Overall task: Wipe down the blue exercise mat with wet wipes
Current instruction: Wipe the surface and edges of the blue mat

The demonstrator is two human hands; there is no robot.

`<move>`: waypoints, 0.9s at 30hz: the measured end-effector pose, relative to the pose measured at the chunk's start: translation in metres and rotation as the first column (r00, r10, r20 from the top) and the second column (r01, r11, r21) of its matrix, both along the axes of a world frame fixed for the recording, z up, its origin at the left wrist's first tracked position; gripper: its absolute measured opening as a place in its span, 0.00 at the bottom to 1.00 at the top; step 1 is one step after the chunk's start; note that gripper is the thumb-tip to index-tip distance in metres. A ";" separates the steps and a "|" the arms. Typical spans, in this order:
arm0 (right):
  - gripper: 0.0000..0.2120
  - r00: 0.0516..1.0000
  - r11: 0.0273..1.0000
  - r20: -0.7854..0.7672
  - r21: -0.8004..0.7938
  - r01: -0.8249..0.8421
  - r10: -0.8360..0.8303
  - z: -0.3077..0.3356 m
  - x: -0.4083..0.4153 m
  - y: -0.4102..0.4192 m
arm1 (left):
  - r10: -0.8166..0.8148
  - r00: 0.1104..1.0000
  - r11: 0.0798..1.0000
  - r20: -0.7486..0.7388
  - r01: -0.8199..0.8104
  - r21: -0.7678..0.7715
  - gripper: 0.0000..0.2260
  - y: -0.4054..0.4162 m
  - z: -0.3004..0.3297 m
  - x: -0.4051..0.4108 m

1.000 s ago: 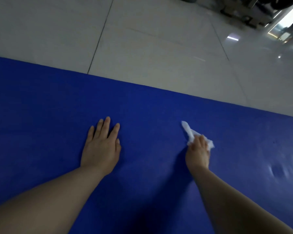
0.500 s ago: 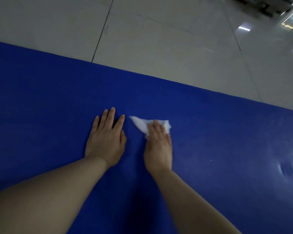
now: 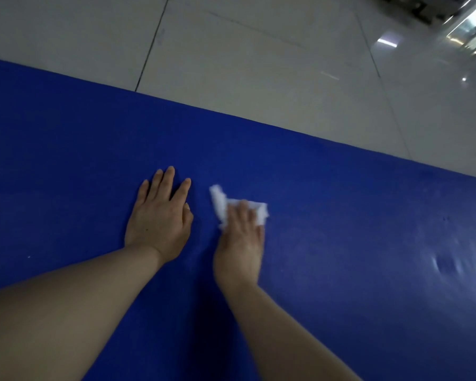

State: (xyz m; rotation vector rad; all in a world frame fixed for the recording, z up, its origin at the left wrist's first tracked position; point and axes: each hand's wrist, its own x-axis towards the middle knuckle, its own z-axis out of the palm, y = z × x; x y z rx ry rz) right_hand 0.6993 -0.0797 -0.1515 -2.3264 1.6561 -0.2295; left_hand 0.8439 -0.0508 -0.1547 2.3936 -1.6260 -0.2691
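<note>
Your right hand (image 3: 239,243) presses a crumpled white wet wipe (image 3: 238,206) onto the blue exercise mat (image 3: 355,215). The fingers lie on top of the wipe, bent a little over it; if the thumb pinches it from below, I cannot tell. The wipe shows on 2 sides of the fingers — 1 tail points up and to the left, toward your other hand. Your left hand (image 3: 160,215) is flat on the mat, fingers straight and a little spread, holding nothing. It is just beside the wipe, not touching it.

From the wipe, the mat runs long to the left and to the right, with its far edge against the tiled floor (image 3: 259,64). To the left your own hand blocks the way, so the free direction for the next stroke is to the right — I judge the right hand is the one to carry it.
</note>
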 end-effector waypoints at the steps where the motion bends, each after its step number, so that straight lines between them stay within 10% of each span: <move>1: 0.29 0.996 0.996 0.038 0.044 -0.081 0.079 -0.001 0.009 0.011 | -0.004 1.000 1.000 -0.007 0.004 -0.002 0.25 0.000 0.000 0.000; 5: 0.29 0.995 0.993 0.035 0.066 -0.094 0.092 0.002 -0.012 0.004 | 0.005 1.000 1.000 -0.005 -0.005 -0.001 0.25 0.000 0.000 0.000; 14: 0.24 0.860 0.860 -0.066 0.037 0.509 -0.506 0.013 -0.126 -0.034 | 0.016 0.999 0.999 0.034 -0.017 0.027 0.26 -0.001 -0.002 -0.001; 22: 0.30 0.980 0.979 0.027 0.043 -0.198 0.197 -0.001 -0.005 0.045 | 0.015 1.000 1.000 0.018 -0.015 0.020 0.26 -0.002 0.000 0.000; 27: 0.29 0.991 0.991 0.059 0.050 -0.127 0.124 0.001 -0.026 0.031 | 0.015 1.000 1.000 0.010 -0.016 0.019 0.25 -0.002 -0.001 0.000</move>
